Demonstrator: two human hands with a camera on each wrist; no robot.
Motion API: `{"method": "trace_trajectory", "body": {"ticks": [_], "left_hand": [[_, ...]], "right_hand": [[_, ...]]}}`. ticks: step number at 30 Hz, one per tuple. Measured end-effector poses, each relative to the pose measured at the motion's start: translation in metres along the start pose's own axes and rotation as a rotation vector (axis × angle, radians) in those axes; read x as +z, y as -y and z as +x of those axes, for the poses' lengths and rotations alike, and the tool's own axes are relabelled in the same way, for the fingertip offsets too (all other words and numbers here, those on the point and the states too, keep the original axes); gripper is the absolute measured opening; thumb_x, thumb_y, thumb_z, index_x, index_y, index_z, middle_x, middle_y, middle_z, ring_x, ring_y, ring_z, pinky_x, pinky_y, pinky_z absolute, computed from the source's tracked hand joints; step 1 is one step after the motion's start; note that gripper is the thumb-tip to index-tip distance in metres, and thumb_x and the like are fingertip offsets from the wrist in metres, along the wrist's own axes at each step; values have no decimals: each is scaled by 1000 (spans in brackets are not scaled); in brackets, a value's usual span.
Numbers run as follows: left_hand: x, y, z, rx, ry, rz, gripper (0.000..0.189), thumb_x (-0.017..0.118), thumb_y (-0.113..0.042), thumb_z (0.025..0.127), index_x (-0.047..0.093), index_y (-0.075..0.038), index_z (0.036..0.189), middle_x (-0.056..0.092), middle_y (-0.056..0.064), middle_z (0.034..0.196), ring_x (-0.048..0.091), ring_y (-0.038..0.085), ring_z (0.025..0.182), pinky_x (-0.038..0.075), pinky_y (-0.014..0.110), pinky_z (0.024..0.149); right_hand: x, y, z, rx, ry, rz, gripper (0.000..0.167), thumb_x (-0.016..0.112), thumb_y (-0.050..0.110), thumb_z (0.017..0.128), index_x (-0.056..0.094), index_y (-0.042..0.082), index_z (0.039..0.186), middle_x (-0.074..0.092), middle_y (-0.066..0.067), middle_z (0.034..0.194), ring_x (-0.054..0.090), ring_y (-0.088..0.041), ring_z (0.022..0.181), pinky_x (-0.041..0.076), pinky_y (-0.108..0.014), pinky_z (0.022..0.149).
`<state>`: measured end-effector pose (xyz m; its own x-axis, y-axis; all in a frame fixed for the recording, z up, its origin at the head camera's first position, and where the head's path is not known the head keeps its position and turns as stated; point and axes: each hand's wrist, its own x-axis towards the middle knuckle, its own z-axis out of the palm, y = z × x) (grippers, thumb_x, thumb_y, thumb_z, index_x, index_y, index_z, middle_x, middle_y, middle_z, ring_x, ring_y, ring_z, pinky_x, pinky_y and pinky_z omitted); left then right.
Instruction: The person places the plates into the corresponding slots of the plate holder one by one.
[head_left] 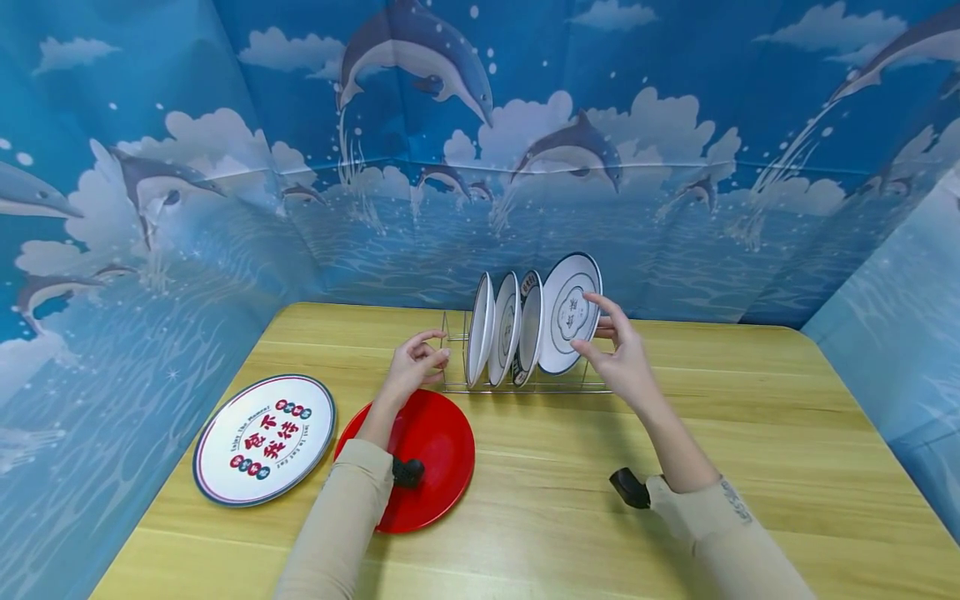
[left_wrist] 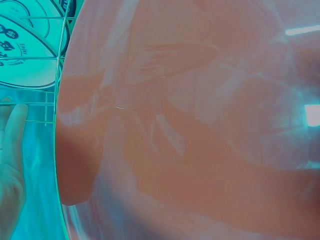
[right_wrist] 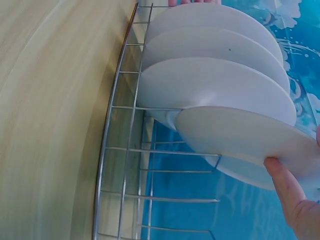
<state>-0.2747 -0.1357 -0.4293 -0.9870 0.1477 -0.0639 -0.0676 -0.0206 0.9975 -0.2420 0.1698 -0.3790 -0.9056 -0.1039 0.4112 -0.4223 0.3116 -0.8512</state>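
Note:
A wire dish rack [head_left: 525, 392] stands against the backdrop, holding several white plates on edge. My right hand [head_left: 618, 354] grips the rightmost plate [head_left: 558, 333], a white one with a dark rim and a patterned centre. This plate leans and is turned more face-on than the others. In the right wrist view the thumb [right_wrist: 287, 192] touches its edge. At the rack's left end, my left hand [head_left: 412, 367] holds the wire frame with curled fingers. Beneath the left forearm lies a red plate [head_left: 442, 467], which fills most of the left wrist view.
A white plate with red lettering [head_left: 262, 442] lies flat at the left, beside the red plate. The wooden table [head_left: 750, 417] reaches back to a blue dolphin-printed cloth [head_left: 637, 225]. Other upright plates [head_left: 506, 329] stand close together in the rack.

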Motion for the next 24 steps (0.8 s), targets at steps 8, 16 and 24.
{"method": "trace_trajectory", "body": {"ticks": [8, 16, 24], "left_hand": [[-3, 15, 9, 26, -23, 28, 42, 61, -7, 87, 49, -1, 127, 58, 0, 74, 60, 25, 82, 48, 50, 82], [-2, 17, 9, 39, -27, 48, 41, 61, -9, 88, 50, -2, 127, 58, -2, 74, 56, 38, 91, 51, 46, 79], [-4, 18, 9, 34, -25, 45, 41, 62, -10, 87, 50, -3, 127, 58, -2, 74, 60, 27, 84, 52, 45, 78]], "right_hand": [[13, 20, -3, -10, -16, -22, 57, 64, -9, 79, 43, -3, 131, 55, -34, 106, 56, -47, 90, 48, -15, 63], [22, -10, -3, 11, -14, -23, 57, 65, -5, 80, 45, 6, 132, 53, -30, 113, 55, -45, 96, 48, -54, 79], [30, -29, -3, 71, 9, -61, 59, 66, -1, 81, 45, 13, 134, 43, -27, 122, 53, -44, 101, 48, -53, 79]]}}
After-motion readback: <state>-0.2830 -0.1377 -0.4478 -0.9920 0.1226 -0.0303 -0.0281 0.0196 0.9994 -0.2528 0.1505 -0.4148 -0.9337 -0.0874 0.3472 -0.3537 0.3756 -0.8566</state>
